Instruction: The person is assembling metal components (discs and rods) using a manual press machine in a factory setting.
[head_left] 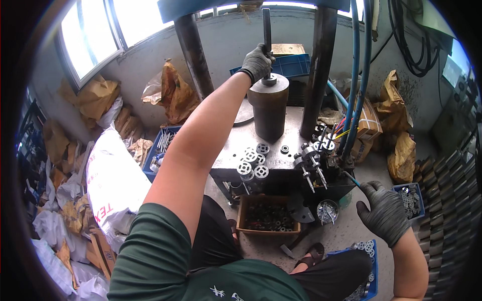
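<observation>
My left hand (257, 62), in a grey glove, is wrapped round an upright dark metal rod (266, 27). The rod stands above a ring-shaped part on top of a thick steel cylinder (269, 103), which rests on the metal press table (231, 150). At the table's right corner, my gloved right hand (384, 213) has its fingers curled at the end of a blue-gripped lever (351, 178), with its thumb apart. Several round slotted metal discs (251, 155) lie near the table's front edge. Shafts with round parts (310, 163) lie to their right, and a small ring (284, 149) sits between.
Two dark press columns (195, 57) flank the cylinder, with blue hoses (355, 75) at the right. Below are a box of dark parts (268, 232), a bowl of small parts (327, 212), a hammer (288, 251) and blue crates (372, 281). Sacks (113, 175) crowd the left.
</observation>
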